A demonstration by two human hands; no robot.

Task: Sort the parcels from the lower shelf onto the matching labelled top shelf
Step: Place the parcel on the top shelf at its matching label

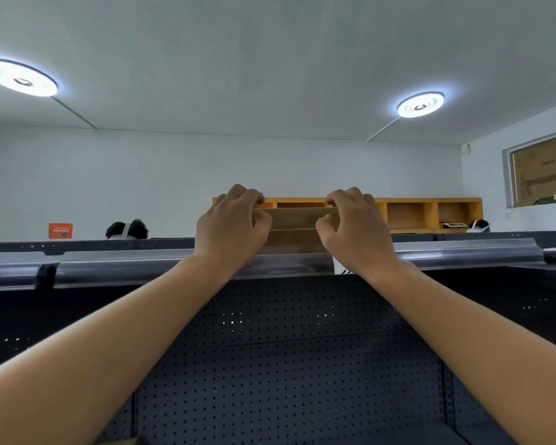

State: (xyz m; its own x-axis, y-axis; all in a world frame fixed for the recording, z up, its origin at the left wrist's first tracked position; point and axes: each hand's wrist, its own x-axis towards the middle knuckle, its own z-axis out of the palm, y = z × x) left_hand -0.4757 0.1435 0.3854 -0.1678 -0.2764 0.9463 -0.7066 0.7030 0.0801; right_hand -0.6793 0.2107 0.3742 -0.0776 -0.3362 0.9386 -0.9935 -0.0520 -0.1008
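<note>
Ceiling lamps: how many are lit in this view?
2. One round ceiling lamp is at the upper left; the other lamp is at the upper right. More may lie outside the frame.

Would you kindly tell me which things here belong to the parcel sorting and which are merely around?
Part of the job:
- brown cardboard parcel
- left hand and right hand, gripping its ends
- dark metal top shelf
- white label strip

Just around:
- orange wooden cubbyholes
- round ceiling lights
- red wall notice
</note>
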